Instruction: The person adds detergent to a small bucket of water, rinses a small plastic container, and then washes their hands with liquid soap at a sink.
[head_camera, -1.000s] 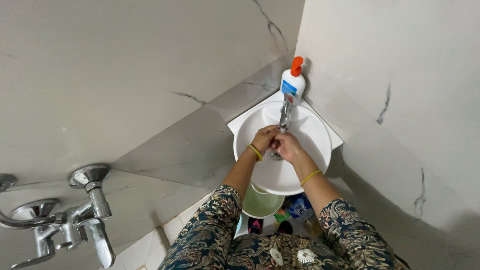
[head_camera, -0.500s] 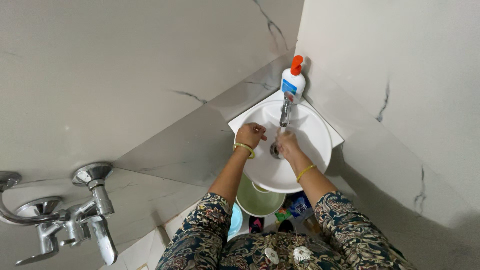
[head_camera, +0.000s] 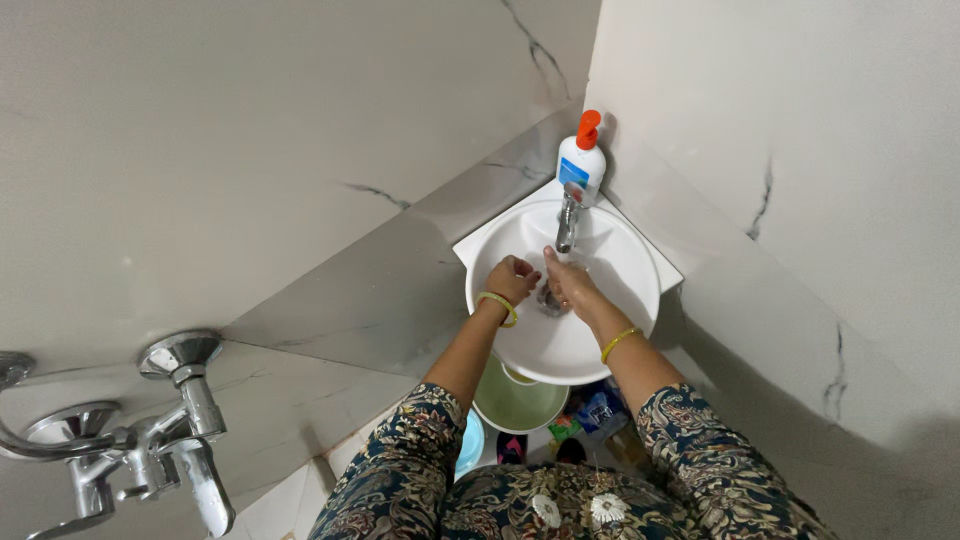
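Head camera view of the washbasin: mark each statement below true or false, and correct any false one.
1. A pump bottle with an orange top stands behind the tap. True.
2. The left hand grips the pump bottle. False: it is loosely closed over the basin, holding nothing visible.
3. The right hand is below the tap spout. True.
4. The basin is black. False: it is white.
5. A green bucket sits under the basin. True.
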